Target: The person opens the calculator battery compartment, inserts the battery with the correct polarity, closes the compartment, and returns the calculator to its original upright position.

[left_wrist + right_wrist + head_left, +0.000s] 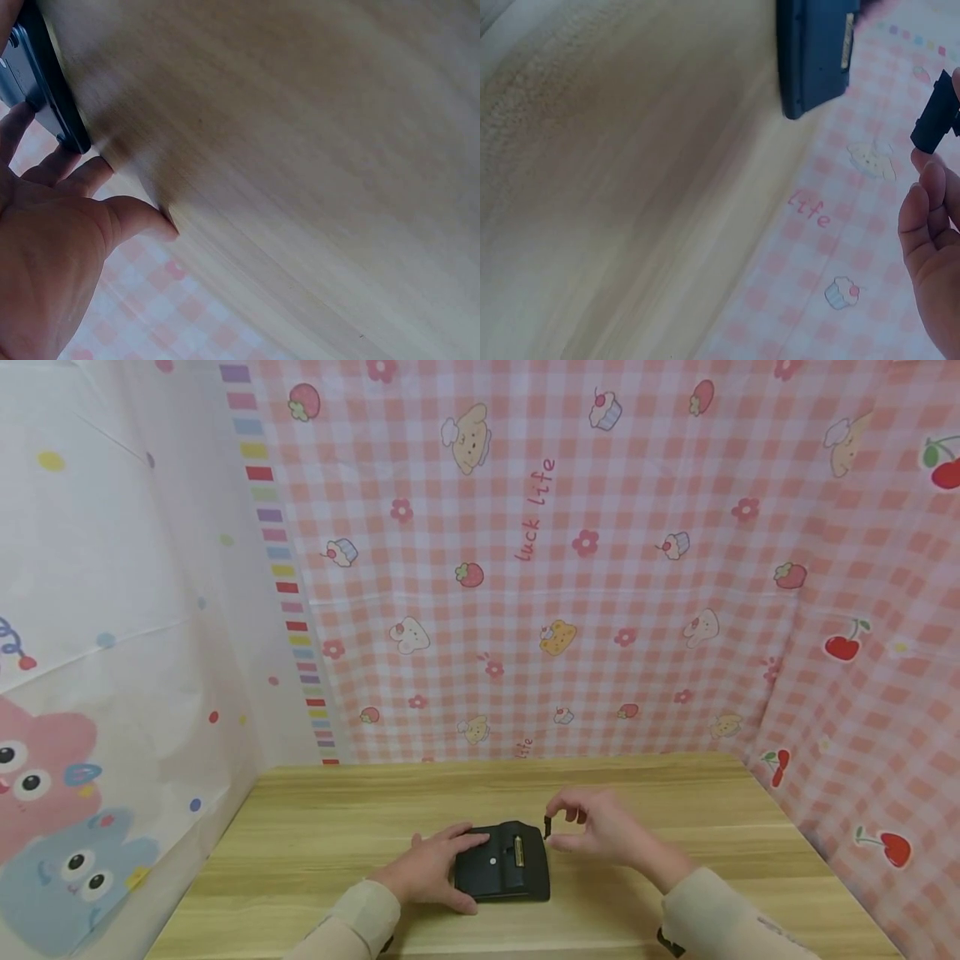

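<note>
Pressure from the spread left hand (431,867) should steady the black battery-powered device (495,878) while the right hand (598,827) pinches the battery cover (934,116).

Wears a long, cream-coloured cloth left sleeve (360,910) with a broad, rounded cuff, and a matching long, cream-coloured cloth right sleeve (705,910) with a faint greyish marking (772,928) along the forearm, too blurred to read. Shows a fuzzy, fleece-like pile (540,120) in the right wrist view. Carries a small, dark black piece (670,943) under the right cuff. Leaves left hand (435,864) and right hand (603,828) bare.
</note>
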Motion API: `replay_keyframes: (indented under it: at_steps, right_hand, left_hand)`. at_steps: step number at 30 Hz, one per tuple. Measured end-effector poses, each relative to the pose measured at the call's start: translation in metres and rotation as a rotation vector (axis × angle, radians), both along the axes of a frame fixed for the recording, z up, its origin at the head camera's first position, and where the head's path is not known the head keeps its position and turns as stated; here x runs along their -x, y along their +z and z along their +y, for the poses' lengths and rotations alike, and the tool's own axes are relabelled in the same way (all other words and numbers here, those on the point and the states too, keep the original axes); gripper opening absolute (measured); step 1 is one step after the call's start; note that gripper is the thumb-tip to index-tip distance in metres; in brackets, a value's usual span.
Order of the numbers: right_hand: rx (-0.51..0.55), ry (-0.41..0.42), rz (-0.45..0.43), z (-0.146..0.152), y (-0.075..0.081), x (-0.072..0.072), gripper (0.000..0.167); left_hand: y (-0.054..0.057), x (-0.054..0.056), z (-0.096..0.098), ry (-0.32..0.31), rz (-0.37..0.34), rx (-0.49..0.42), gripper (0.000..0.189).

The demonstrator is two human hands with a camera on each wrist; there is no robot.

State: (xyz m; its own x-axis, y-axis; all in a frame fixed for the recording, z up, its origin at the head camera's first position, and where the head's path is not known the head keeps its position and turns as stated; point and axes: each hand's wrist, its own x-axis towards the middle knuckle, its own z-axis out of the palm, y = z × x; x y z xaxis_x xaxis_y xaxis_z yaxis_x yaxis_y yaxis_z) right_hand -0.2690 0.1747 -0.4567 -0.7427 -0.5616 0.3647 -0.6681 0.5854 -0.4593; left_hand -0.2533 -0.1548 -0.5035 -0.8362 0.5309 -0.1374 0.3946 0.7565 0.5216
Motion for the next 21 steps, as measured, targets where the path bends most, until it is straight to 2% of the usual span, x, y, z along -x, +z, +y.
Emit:
replay_keyframes:
  at_steps: [3, 7, 21]
  right_hand:
    - [-0.018, 0.055, 0.01, -0.004, -0.003, 0.0, 0.028]
    - [-0.049, 0.087, -0.007, -0.009, -0.006, -0.001, 0.029]
    - [-0.123, 0.06, -0.127, -0.022, -0.022, 0.009, 0.03]
  left_hand:
    - [0.001, -0.001, 0.0, 0.004, 0.004, 0.004, 0.097]
    - [0.0, -0.001, 0.0, 0.002, 0.009, -0.002, 0.096]
    - [-0.006, 0.003, -0.002, -0.005, -0.006, -0.016, 0.096]
